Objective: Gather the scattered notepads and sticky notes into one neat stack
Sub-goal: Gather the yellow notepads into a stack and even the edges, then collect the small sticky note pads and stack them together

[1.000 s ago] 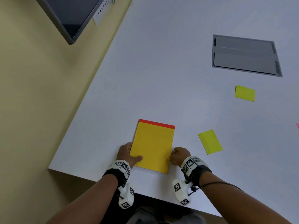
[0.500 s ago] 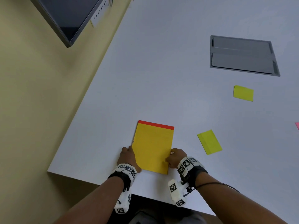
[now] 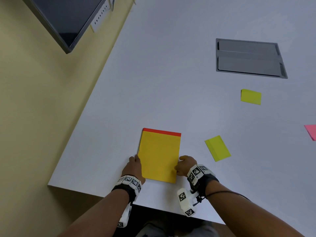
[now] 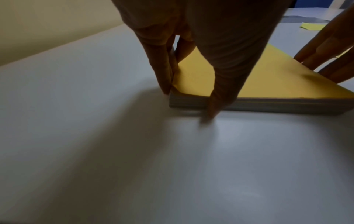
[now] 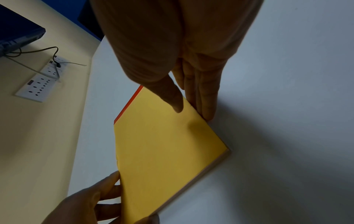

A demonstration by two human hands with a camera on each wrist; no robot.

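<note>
A yellow notepad (image 3: pixel 159 156) with a red top band lies flat near the table's front edge. My left hand (image 3: pixel 134 165) stands against its left side; in the left wrist view the straight fingers (image 4: pixel 165 84) touch the pad's (image 4: pixel 249 81) left edge and the thumb its near edge. My right hand (image 3: pixel 183 165) is at the right side, with straight fingers (image 5: pixel 207 106) against the pad's (image 5: pixel 168 151) edge and the thumb tip resting on top. Three sticky pads lie apart to the right: lime (image 3: pixel 217 148), yellow-green (image 3: pixel 250 97) and pink (image 3: pixel 311 131).
A grey recessed hatch (image 3: pixel 248 58) sits in the white table (image 3: pixel 171 82) at the far right. A dark monitor (image 3: pixel 65 19) and a power strip (image 5: pixel 38 84) are on the yellow wall to the left. The table's front edge (image 3: pixel 102 191) runs just behind my wrists.
My left thumb has come off the notepad's top and the hand now stands along its left edge. The pad has turned slightly and lies straighter between both hands.
</note>
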